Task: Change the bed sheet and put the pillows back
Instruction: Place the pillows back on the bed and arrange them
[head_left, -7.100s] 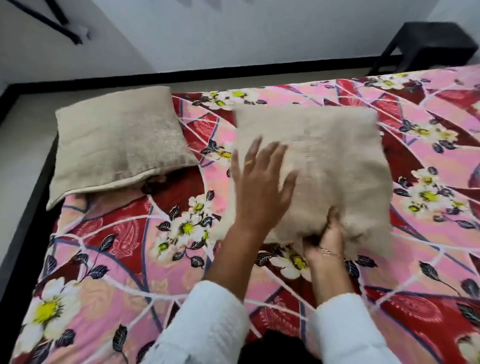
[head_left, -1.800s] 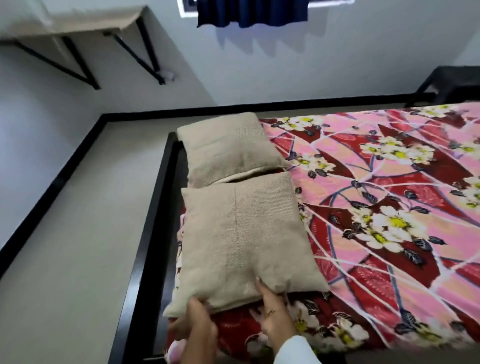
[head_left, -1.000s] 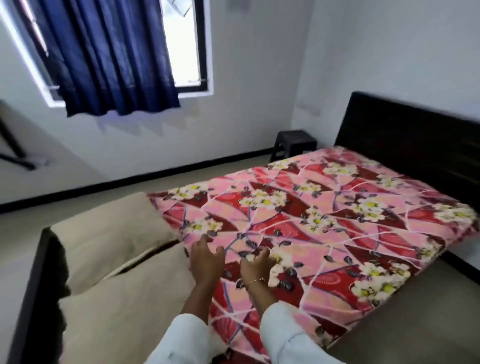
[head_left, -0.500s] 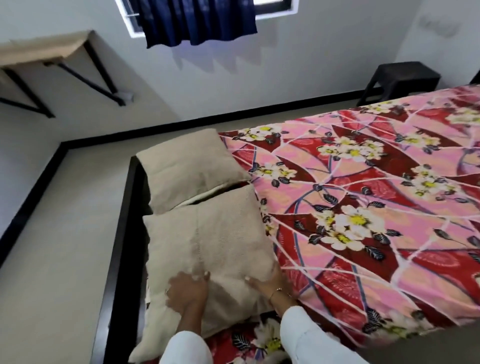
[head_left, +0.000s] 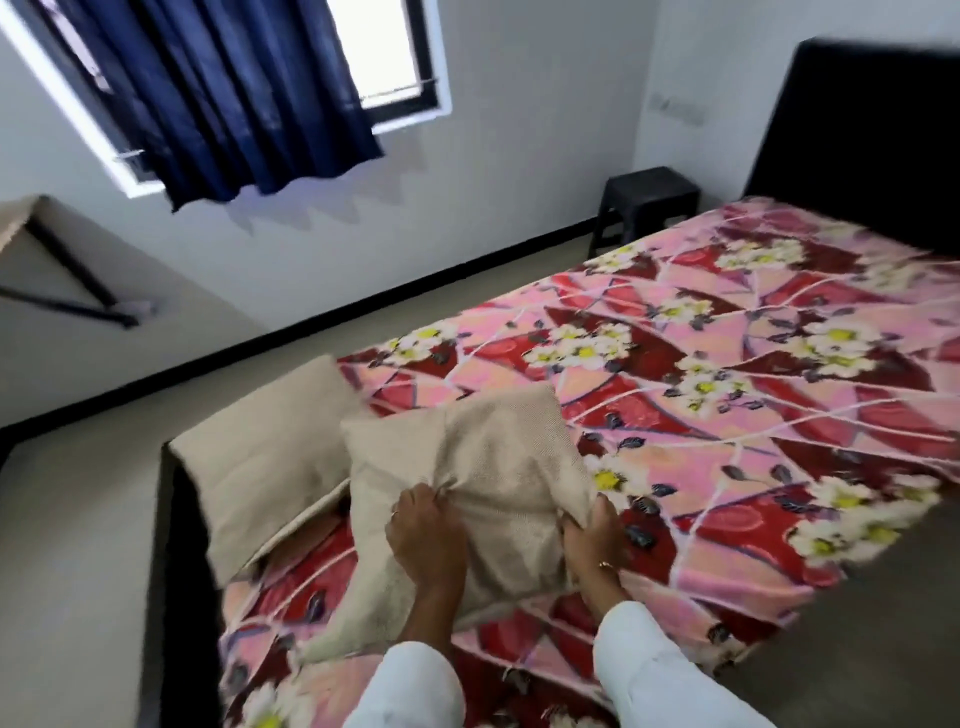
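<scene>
A pink and red floral bed sheet covers the bed. Two beige pillows are on its near end. The far pillow lies flat by the bed's left edge. The near pillow is lifted and bunched up off the sheet. My left hand grips a fold of its fabric on top. My right hand pinches its right edge from below. White sleeves cover both forearms.
A black bed frame edge runs along the left. The black headboard stands at the far right, with a black stool beside it. A window with a dark blue curtain is on the far wall. Grey floor surrounds the bed.
The near pillow lay flat under my hands half a second ago; now both hands grip it and it is raised and crumpled, shifted right. The view has swung towards the headboard.
</scene>
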